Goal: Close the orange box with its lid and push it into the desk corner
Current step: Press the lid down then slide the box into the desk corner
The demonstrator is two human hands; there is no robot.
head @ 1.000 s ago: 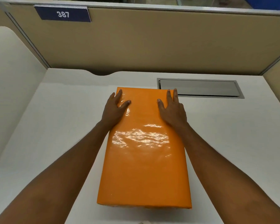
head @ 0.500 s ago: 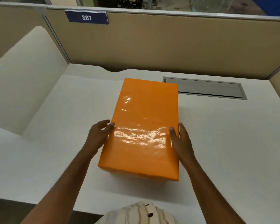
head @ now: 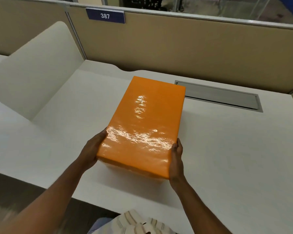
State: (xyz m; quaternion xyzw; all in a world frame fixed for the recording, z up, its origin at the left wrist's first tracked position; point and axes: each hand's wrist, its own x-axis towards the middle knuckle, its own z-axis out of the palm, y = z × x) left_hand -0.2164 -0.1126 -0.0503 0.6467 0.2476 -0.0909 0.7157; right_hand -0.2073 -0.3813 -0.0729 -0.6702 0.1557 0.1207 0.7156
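The orange box point(head: 145, 122) lies on the white desk point(head: 227, 149) with its glossy lid on top, long side pointing away from me toward the back partition. My left hand point(head: 93, 149) presses against the box's near left side. My right hand point(head: 176, 157) grips the near right corner. Both hands clasp the box between them. The box's far end sits near the desk's rear edge, left of the metal cable hatch point(head: 222, 97).
A beige partition point(head: 193, 48) with a blue "387" sign point(head: 105, 15) closes the back. A white curved divider point(head: 37, 68) bounds the left, forming the far-left corner with the partition. A striped garment point(head: 134, 223) shows at the bottom.
My hands slid from the far top of the lid back to the near sides of the box. The box now sits farther from me, angled slightly left.
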